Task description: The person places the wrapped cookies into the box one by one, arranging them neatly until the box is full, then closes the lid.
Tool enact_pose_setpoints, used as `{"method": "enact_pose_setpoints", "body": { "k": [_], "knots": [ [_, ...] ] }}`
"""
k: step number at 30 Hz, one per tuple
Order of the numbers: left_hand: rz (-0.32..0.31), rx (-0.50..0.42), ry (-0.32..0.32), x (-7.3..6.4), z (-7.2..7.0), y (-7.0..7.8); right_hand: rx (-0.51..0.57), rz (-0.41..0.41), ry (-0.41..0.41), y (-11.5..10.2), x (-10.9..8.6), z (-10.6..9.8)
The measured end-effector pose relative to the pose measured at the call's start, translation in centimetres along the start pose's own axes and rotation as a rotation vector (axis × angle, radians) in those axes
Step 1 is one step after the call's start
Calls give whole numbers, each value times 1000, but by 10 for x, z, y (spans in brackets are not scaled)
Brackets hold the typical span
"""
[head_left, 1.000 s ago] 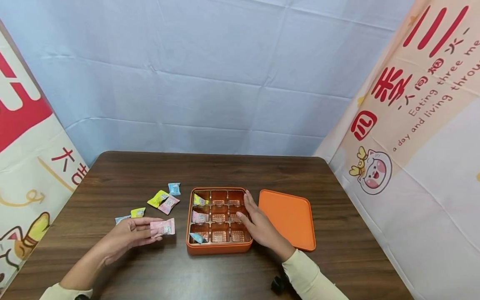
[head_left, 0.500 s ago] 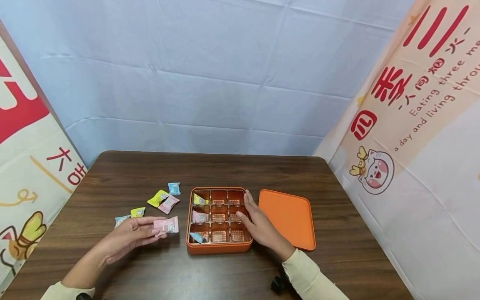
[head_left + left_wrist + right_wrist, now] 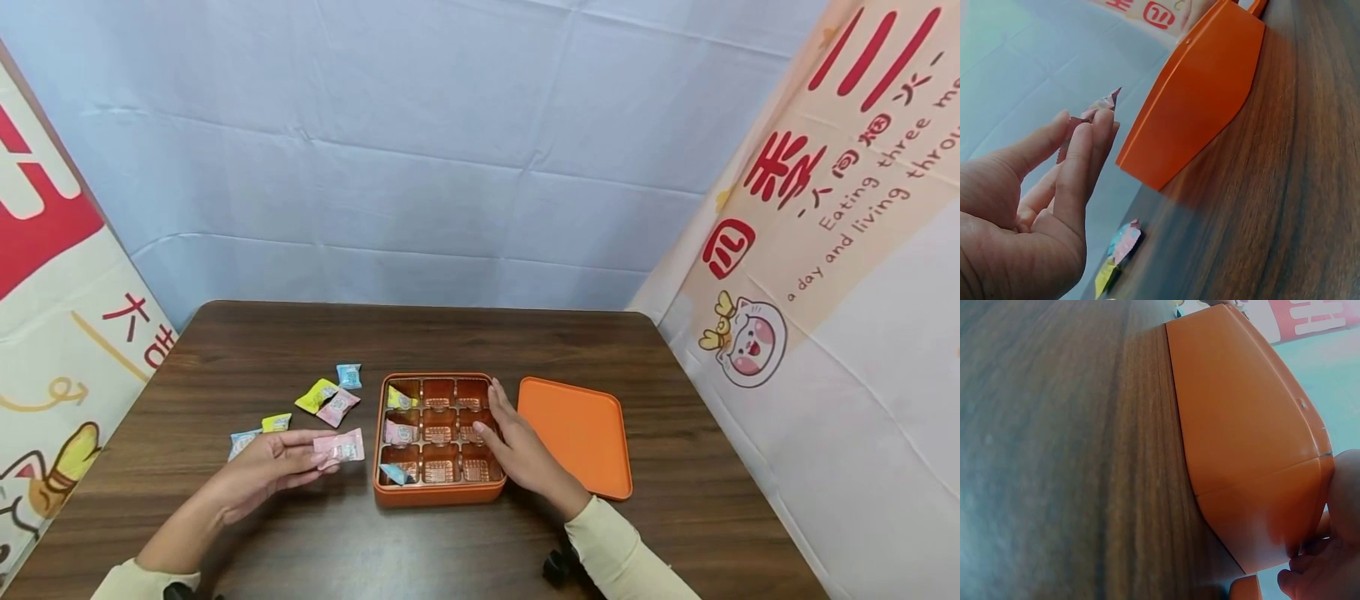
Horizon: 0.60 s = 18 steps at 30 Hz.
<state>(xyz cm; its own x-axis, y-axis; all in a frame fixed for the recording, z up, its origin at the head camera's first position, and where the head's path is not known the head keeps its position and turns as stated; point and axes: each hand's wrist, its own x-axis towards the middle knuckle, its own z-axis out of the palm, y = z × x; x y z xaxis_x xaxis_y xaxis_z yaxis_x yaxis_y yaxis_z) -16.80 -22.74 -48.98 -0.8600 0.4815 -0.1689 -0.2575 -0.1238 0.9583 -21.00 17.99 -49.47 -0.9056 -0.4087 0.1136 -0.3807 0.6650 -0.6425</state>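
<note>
My left hand [image 3: 264,468] pinches a pink wrapped candy [image 3: 341,447] between thumb and fingers, just left of the orange box [image 3: 438,497]. In the left wrist view the same candy [image 3: 1102,106] sits at the fingertips, clear of the table. The box is open and lined with a compartment tray. Its left column holds a yellow candy [image 3: 401,399], a pink candy [image 3: 401,433] and a blue candy [image 3: 395,474]. My right hand [image 3: 522,450] rests against the box's right side, fingers extended along the rim and thumb lying over it.
Loose on the table's left are another blue candy [image 3: 348,376], another yellow candy [image 3: 316,396], another pink candy [image 3: 339,408] and more candies beside my left hand. An orange lid [image 3: 577,437] lies right of the box. Cloth backdrops [image 3: 420,167] stand behind and at the sides.
My left hand has moved slightly right and up in the head view, bringing the pink candy nearer the box. My right hand and the box have stayed in place.
</note>
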Motion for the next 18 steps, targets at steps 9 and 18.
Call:
{"method": "enact_pose_setpoints", "body": {
  "k": [9,18],
  "knots": [
    [20,10,35,1,5,3,-1,-7,3,-1,-1,1],
    [13,4,35,6,11,6,7,-27,22,-1,-2,0]
  ]
}}
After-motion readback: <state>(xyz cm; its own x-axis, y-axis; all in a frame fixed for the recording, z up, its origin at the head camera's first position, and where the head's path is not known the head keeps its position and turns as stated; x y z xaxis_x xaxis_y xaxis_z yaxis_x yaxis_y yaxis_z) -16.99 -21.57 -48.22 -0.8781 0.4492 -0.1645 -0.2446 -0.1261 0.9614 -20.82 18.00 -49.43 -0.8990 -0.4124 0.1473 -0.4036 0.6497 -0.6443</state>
